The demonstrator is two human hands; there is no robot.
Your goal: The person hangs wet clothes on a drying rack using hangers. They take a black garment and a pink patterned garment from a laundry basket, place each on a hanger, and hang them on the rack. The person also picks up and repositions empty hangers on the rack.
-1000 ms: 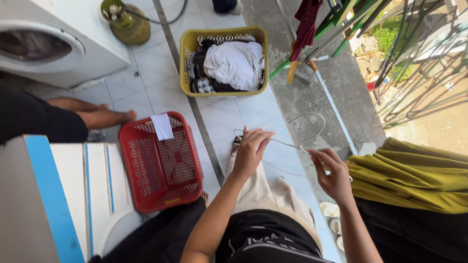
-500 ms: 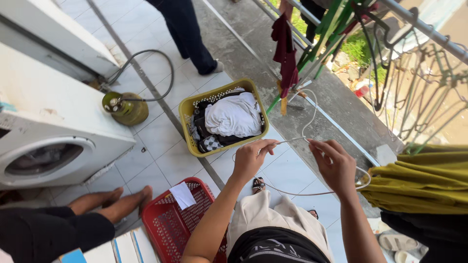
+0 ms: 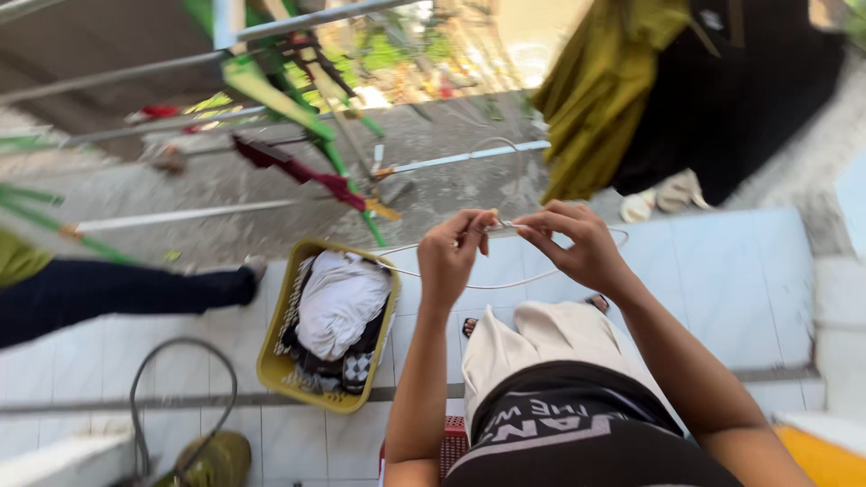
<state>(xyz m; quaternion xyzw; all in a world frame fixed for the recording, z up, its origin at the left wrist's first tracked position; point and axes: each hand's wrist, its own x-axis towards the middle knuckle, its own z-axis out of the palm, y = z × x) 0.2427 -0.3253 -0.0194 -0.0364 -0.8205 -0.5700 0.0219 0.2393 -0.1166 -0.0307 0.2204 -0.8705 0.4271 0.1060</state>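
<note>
Wearer's body: both forearms bare, no sleeves in view. Left hand (image 3: 451, 257) and right hand (image 3: 577, 243) bare, without rings, watch or gloves. Torso covered by black top (image 3: 577, 442) with pale grey printed lettering; cream trousers (image 3: 532, 347) below it.

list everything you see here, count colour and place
thin white wire hanger: one, white, pinched between both hands
yellow plastic laundry basket: one, yellow, on the tiled floor, left of centre, full of white and dark clothes
olive-yellow cloth: one, hanging top right
dark red garment: one, on the green rack
grey hose: one, bottom left
another person's leg: one, dark trousers, left
left hand: grip on the wire
right hand: grip on the wire
</note>
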